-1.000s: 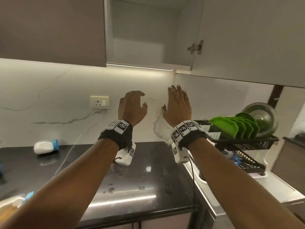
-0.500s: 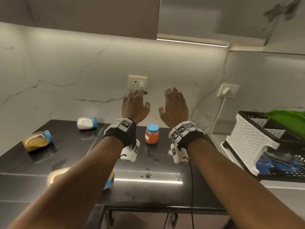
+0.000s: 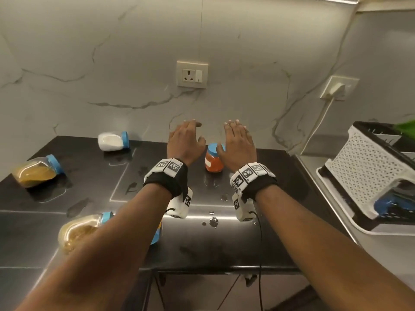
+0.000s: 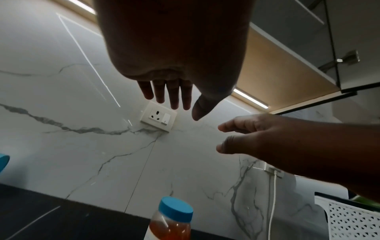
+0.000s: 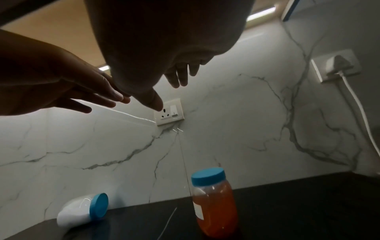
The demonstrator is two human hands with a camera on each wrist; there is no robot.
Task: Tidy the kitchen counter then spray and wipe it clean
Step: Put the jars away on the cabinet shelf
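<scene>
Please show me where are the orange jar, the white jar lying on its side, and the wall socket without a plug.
orange jar (image 5: 213,209): right wrist view, on its orange body.
white jar (image 3: 111,141): head view, on its white body.
wall socket (image 3: 192,74): head view, on its faceplate.

The left forearm (image 3: 94,250) hides most of a tipped jar (image 3: 76,232), and the frame edge crops the dish rack (image 3: 370,176).

Black glossy kitchen counter (image 3: 258,250) under my hands, wet spots on it. Clear plastic jar of orange-red paste with blue lid (image 3: 213,161) upright, below and between my hands. White-filled jar with blue lid (image 3: 113,141) on its side, far left of my left hand (image 3: 185,142). Yellow-powder jar (image 3: 37,170) and grain-filled jar (image 3: 78,231) toppled further left, nearer me.
</scene>
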